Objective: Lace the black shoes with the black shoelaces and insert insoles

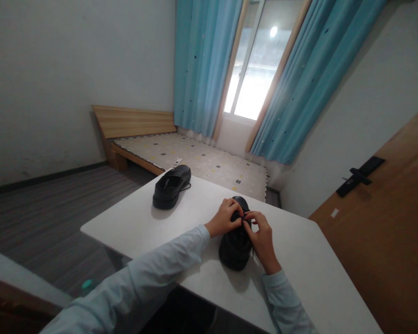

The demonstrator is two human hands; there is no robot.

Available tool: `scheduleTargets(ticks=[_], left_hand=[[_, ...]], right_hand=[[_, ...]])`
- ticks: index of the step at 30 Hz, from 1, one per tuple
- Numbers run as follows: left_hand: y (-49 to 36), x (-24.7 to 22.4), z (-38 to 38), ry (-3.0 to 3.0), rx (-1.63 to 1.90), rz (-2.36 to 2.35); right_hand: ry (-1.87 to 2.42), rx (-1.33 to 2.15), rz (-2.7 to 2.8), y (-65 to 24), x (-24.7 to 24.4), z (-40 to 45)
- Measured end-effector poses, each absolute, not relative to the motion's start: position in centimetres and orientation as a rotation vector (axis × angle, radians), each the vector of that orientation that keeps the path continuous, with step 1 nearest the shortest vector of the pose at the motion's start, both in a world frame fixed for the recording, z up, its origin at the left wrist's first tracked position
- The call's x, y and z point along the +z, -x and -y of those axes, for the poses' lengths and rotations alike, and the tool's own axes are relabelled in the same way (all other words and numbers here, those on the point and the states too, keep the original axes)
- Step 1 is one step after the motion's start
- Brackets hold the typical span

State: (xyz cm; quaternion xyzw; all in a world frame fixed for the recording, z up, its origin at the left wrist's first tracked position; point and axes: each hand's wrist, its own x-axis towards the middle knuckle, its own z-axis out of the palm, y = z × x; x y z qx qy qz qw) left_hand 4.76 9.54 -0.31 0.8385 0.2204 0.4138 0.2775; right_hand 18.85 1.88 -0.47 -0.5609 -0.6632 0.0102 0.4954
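A black shoe (235, 248) stands on the white table (299, 250), its toe pointing away from me. Both hands meet over its upper front part. My left hand (226, 217) comes in from the left, fingers bent and pinched at the lacing. From the right, my right hand (262, 234) has its thumb and forefinger closed at the same spot. Any lace between the fingertips is too small and dark to make out. A second black shoe (170, 188) sits farther left on the table, with a loose lace at its right side.
Behind the table is a bed with a patterned mattress (209, 160) and wooden headboard (135, 121); a small white object (177, 161) lies on it. Blue curtains (209, 60) flank the window. A wooden door (386, 222) stands at the right.
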Motion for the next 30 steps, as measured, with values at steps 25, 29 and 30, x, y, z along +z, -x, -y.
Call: scheduleTargets(ticks=[25,29,30], left_hand=[[-4.43,-0.20,-9.59,-2.337,1.148,-0.618],[-4.50,-0.22,-9.48,-2.335,1.139,-0.586],[-4.54,-0.27,-9.47,-2.334,1.143,-0.576]], right_hand=[[1.270,0.324,1.048,-18.43,-0.69,-1.98],[1.310,0.336,0.978,-18.28,-0.73,-2.02],[1.313,0.337,0.961,-18.27,-0.76,-2.03]])
